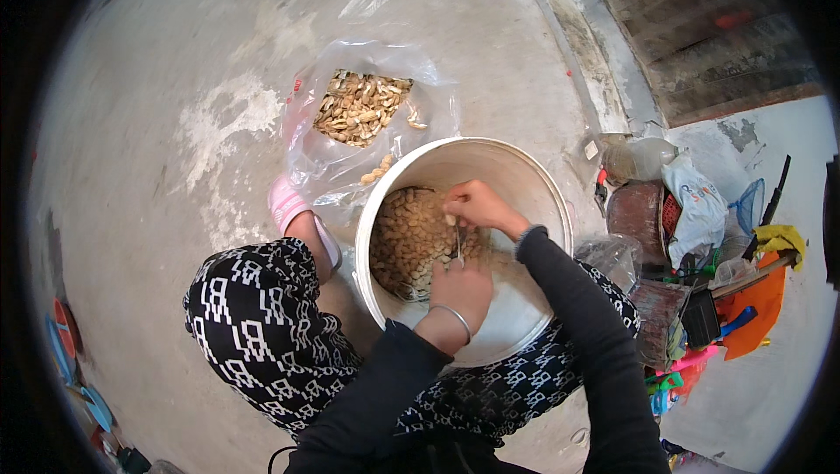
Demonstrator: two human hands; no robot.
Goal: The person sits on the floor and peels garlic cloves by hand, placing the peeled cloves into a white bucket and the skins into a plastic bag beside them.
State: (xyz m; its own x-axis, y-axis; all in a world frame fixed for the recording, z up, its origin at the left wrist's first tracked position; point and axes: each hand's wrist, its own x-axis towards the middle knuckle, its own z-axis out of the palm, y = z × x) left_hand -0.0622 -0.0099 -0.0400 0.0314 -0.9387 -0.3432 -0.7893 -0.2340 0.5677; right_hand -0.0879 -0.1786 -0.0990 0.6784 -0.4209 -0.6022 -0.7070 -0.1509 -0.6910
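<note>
A large white bucket (551, 205) stands between my knees, with unshelled peanuts (400, 231) heaped inside on its left. Over the heap, my right hand (479, 205) has its thumb and fingers pinched together. A thin pale strip (459, 244) hangs from those fingers, and its lower end meets my left fingertips. My left hand (464, 290), with a metal bangle at the wrist, reaches low into the bucket beside some paler peanuts (423, 270). Its palm and grip are turned away from view. What else the right fingers pinch is too small to tell.
Past the bucket, a clear plastic bag (436, 96) on the concrete floor holds peanuts or shells (361, 109). A pink slipper (289, 201) is beside it. To the right, a plastic jug (640, 159), a brown container (635, 218) and assorted clutter line the wall.
</note>
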